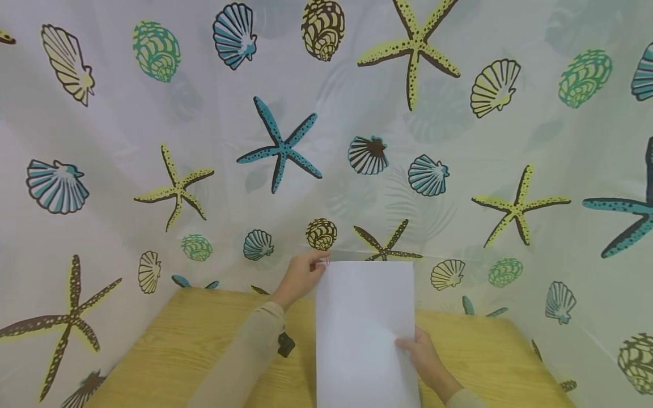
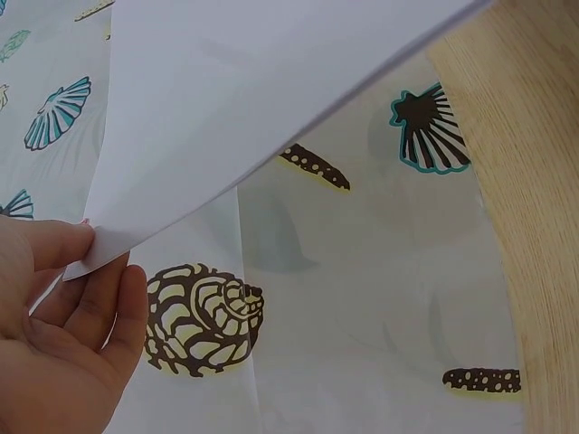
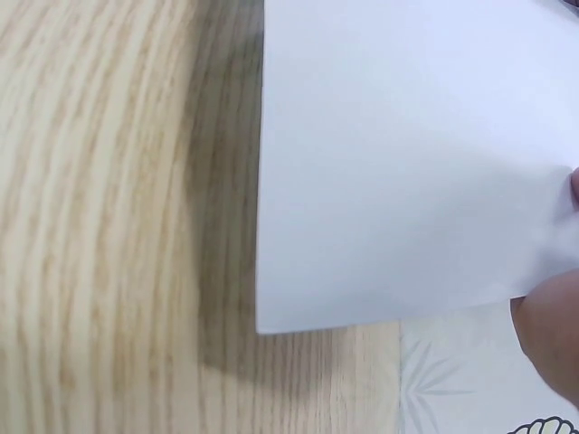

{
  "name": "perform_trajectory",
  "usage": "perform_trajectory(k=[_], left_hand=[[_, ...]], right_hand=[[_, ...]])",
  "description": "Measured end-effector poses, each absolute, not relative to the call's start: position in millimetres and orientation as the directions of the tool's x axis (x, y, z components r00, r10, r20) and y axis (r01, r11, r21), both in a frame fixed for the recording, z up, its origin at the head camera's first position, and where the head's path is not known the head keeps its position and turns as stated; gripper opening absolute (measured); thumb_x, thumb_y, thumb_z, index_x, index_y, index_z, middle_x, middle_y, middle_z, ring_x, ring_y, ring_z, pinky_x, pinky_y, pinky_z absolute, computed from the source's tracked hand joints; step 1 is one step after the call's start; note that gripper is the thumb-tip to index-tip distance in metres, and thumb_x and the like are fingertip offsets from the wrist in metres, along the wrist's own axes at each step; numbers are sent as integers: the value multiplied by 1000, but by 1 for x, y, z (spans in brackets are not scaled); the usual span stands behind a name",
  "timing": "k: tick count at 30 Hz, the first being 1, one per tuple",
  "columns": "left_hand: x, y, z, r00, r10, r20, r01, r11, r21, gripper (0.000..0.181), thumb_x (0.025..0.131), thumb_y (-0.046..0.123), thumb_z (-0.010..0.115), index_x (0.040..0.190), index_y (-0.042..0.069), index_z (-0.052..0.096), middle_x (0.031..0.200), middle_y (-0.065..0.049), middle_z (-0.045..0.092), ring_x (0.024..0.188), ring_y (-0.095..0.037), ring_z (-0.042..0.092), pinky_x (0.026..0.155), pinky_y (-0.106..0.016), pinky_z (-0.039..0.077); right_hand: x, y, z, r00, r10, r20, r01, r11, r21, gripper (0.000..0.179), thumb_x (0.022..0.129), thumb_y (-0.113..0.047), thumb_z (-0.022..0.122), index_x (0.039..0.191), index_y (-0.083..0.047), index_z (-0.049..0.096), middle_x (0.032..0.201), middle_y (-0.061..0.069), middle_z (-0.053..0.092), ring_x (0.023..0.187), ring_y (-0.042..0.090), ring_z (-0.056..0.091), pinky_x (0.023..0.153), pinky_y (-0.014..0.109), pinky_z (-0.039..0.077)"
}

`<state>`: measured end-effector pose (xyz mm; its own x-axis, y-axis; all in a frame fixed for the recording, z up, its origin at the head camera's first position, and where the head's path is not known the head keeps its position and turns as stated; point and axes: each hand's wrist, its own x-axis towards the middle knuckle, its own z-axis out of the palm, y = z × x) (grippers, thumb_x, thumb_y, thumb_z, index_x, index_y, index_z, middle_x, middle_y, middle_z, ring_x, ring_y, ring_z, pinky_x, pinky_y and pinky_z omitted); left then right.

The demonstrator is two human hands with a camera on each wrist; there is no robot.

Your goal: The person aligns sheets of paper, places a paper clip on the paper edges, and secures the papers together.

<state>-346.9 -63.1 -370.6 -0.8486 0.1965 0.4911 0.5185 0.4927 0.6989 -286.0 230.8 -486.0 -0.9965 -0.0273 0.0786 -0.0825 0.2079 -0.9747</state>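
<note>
White paper [image 1: 364, 328], apparently several sheets stacked, stands raised in front of me with its long side running toward me. At its top left corner my left hand [image 1: 301, 276] pinches the paper together with a small pinkish-red paper clip [image 1: 328, 260]. In the left wrist view, the thumb and fingers of the left hand [image 2: 77, 316] close on the paper's corner, and only a speck of the clip shows by the thumb. My right hand [image 1: 425, 360] grips the right edge, thumb on the front face, other fingers hidden behind. The right wrist view shows a lower corner of the paper [image 3: 389, 181] raised over the wood.
A wooden table [image 1: 168, 345] lies under the paper. Behind and on both sides hangs a pale curtain [image 1: 326, 209] printed with shells and starfish. One small black object [image 1: 285, 344] shows beside my left sleeve.
</note>
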Motion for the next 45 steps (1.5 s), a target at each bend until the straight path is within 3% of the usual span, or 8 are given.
perform_trajectory(k=[10,30,39,45], left_hand=[[-350,-62,-373,-853,186,488,510,496,702,33,91,5,57,123,11,64,117,-7,64,82,-16,54,71,-29,50],[-348,-60,-371,-846,181,502,520,492,698,32,91,3,58,121,8,64,121,-7,63,99,-20,61,82,-33,52],[-350,-60,-372,-836,183,518,537,473,699,31,90,2,58,121,7,65,121,-7,63,106,-22,61,86,-33,51],[-351,-61,-373,-829,183,528,544,481,688,32,90,2,58,120,7,65,121,-8,63,104,-21,61,84,-31,52]], right_hand=[[-284,229,-484,-997,-32,76,-80,186,-979,52,84,5,52,134,13,39,135,29,44,125,44,41,103,56,31],[-285,232,-484,-996,-53,66,-75,186,-980,56,86,4,52,137,13,33,139,31,38,128,46,35,105,59,26],[-284,231,-483,-995,-58,78,-87,172,-981,55,86,5,52,137,13,35,140,29,38,128,44,35,106,58,27],[-284,229,-484,-997,-25,76,-79,179,-981,52,83,6,53,133,13,40,131,28,47,120,40,45,101,56,34]])
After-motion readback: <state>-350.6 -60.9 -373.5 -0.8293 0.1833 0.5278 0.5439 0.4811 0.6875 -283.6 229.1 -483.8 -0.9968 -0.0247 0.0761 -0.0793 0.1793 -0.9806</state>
